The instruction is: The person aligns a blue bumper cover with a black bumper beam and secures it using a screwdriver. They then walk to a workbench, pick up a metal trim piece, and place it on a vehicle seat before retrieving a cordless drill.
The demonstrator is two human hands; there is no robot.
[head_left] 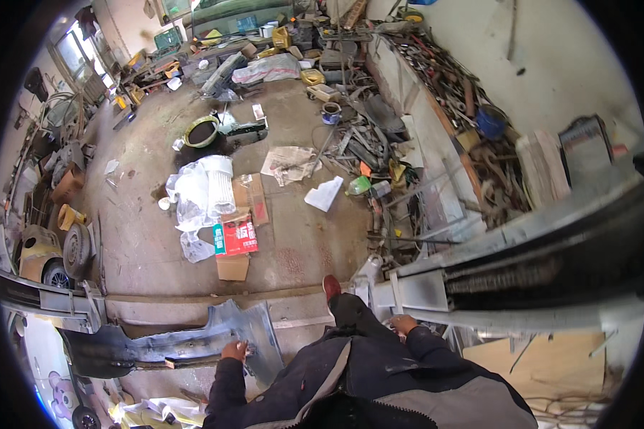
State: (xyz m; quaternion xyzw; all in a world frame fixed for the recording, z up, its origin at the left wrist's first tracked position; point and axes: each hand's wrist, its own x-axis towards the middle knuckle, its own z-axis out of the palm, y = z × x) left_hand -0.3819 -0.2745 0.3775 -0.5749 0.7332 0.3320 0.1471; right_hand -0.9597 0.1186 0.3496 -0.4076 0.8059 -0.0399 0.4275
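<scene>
A long dark-grey moulded panel, which looks like a car bumper (193,338), stretches across the lower left, in front of the doorway sill. My left hand (235,349) is at its near edge with the fingers curled against it. To the right, my right hand (403,324) is beside the metal end of a large sliding-gate rail (418,292). Its fingers are small and partly hidden, so whether they touch the metal is unclear. My red shoe (331,286) is at the sill (193,307).
Beyond the sill lie flattened cardboard (232,267), plastic wrapping (191,189) and a round basin (201,132). Scrap parts (365,143) crowd the right side, below a long shelf of tools (444,79). Tyres (77,252) stand at the left; a wooden board (537,361) lies lower right.
</scene>
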